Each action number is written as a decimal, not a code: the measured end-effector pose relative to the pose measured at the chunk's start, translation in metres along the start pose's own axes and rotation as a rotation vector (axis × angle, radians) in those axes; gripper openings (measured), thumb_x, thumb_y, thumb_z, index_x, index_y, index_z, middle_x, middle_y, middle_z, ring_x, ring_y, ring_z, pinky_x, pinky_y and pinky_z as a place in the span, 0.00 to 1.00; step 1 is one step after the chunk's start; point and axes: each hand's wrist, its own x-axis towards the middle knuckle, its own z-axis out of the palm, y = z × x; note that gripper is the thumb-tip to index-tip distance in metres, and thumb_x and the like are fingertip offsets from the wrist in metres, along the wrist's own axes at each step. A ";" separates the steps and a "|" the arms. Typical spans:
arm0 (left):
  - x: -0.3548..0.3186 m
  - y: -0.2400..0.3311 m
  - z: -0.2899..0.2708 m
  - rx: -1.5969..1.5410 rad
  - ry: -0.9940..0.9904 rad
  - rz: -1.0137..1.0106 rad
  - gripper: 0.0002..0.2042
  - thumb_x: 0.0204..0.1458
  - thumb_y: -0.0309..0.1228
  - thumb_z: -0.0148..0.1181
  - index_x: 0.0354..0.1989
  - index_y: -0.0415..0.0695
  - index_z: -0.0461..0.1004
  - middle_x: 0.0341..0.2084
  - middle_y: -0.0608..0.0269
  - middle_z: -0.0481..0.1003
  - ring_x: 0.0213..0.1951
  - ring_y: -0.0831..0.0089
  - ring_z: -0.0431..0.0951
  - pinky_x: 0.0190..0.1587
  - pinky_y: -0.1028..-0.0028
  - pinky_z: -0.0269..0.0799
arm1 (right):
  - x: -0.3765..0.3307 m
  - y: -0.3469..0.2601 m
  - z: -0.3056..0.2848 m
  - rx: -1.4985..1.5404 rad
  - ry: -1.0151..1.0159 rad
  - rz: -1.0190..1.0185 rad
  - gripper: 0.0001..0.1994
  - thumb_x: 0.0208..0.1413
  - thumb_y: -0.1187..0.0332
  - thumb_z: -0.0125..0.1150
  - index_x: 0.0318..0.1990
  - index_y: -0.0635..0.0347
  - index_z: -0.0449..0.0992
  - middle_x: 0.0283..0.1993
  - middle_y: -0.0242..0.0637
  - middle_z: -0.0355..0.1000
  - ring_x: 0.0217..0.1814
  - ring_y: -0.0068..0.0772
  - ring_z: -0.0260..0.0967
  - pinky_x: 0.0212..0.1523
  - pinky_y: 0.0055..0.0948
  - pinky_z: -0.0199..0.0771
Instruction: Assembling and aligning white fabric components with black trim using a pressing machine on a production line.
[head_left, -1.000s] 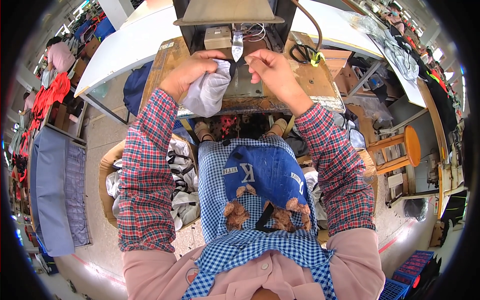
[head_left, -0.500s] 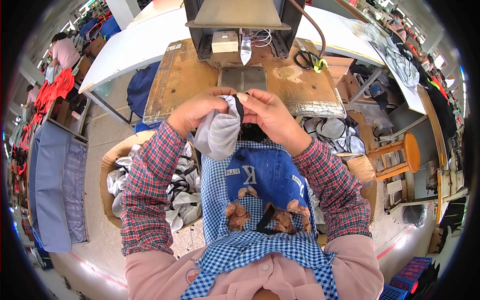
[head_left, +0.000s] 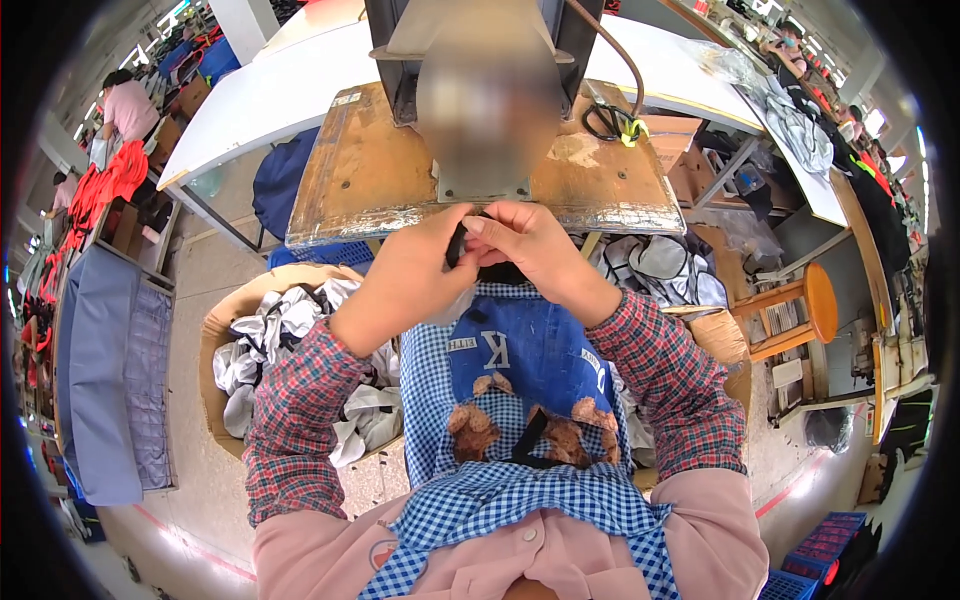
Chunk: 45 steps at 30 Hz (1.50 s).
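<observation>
A worn wooden worktable (head_left: 370, 185) with a foil-taped front edge stands ahead, a dark machine (head_left: 480, 60) on it. Behind it runs a long white table (head_left: 260, 100). On the pale concrete floor (head_left: 190, 290) to the left sits a cardboard box (head_left: 225, 320) of grey and white cloth pieces. A round wooden stool (head_left: 800, 310) stands to the right. Red garments (head_left: 105, 185) lie far left, where another person (head_left: 125, 105) works. Light is bright and even.

Two hands, the left (head_left: 420, 270) and the right (head_left: 530, 245), meet on one dark piece (head_left: 457, 245). One wooden worktop (head_left: 360, 180) carries one machine (head_left: 480, 60). One scissors (head_left: 605, 122) lies on it. One cardboard box (head_left: 225, 320) of cut cloth stands at the left, one round stool (head_left: 800, 310) at the right.
</observation>
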 end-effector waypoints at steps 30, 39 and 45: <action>0.070 -0.065 -0.004 -0.602 -0.097 -0.342 0.15 0.62 0.36 0.59 0.49 0.37 0.77 0.38 0.74 0.76 0.41 0.86 0.71 0.45 0.82 0.68 | 0.048 -0.013 -0.024 0.246 0.231 -0.031 0.11 0.62 0.62 0.59 0.39 0.61 0.75 0.36 0.32 0.74 0.38 0.23 0.73 0.36 0.24 0.79; 0.086 -0.072 0.001 -0.854 -0.081 -0.404 0.14 0.62 0.35 0.59 0.50 0.38 0.76 0.39 0.70 0.77 0.40 0.83 0.75 0.43 0.80 0.71 | 0.070 -0.011 -0.031 0.355 0.242 -0.042 0.09 0.61 0.62 0.60 0.37 0.59 0.75 0.35 0.30 0.74 0.38 0.23 0.73 0.35 0.25 0.77; 0.088 -0.070 0.001 -0.908 -0.057 -0.411 0.15 0.62 0.35 0.60 0.50 0.37 0.76 0.39 0.68 0.78 0.40 0.82 0.76 0.43 0.79 0.71 | 0.071 -0.012 -0.031 0.349 0.251 -0.053 0.08 0.61 0.63 0.60 0.37 0.58 0.76 0.34 0.28 0.74 0.36 0.21 0.72 0.34 0.23 0.75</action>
